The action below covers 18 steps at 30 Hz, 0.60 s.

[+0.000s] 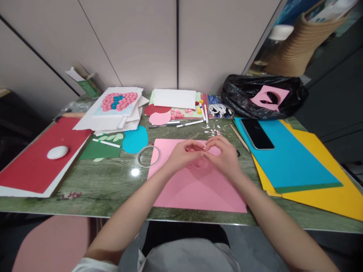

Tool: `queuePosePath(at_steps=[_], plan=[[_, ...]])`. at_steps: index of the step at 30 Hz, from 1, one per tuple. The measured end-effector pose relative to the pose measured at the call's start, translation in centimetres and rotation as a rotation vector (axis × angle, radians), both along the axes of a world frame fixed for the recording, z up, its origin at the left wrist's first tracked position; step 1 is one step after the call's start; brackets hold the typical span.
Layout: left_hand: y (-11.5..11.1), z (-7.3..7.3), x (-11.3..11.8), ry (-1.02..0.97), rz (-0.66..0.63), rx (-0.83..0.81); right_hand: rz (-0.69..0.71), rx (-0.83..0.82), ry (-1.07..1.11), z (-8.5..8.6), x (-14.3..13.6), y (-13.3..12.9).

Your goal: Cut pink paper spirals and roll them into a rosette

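Note:
Above a large pink paper sheet (198,192), my left hand (184,153) and my right hand (224,156) meet at the fingertips. Both are pinched on a pink paper strip (195,164), whose curled loops hang below the fingers over the sheet. The fingers partly hide the strip, so its full shape does not show. Left of the sheet, a roll of tape (138,158) lies flat and overlaps the sheet's edge. Small paper scraps (214,132) are scattered just beyond my right hand.
At the back left, pink and blue paper roses (119,102) sit on stacked white sheets. Pens (190,123) lie behind my hands. On the right, a phone (257,134) rests on blue paper (289,162), near a black plastic bag (238,94). A white mouse (57,152) is leftmost.

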<state>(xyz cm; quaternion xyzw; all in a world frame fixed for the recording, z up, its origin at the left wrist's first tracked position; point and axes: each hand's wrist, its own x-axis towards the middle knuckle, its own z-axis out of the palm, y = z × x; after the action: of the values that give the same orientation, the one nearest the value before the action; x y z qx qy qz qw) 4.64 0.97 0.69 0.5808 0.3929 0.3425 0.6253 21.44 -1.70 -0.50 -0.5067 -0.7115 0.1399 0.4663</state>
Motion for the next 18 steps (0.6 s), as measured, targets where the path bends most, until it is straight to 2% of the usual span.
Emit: queuePosePath(at_steps=[3,6,12,18], plan=[[-0.10,0.12,-0.01,0.082,-0.003,0.132,-0.003,-0.016,0.019,0.18,0.29,0.14],[-0.15,0.25,-0.11,0.110,-0.009,0.197,0.020,-0.040,0.027,0.29,0.51,0.23],[-0.31,0.25,-0.01,0.111,-0.013,0.200,0.034,-0.070,0.022,0.21,0.70,0.34],[-0.57,0.27,0.17,0.133,0.013,0.109,0.051,-0.054,-0.010,0.20,0.60,0.34]])
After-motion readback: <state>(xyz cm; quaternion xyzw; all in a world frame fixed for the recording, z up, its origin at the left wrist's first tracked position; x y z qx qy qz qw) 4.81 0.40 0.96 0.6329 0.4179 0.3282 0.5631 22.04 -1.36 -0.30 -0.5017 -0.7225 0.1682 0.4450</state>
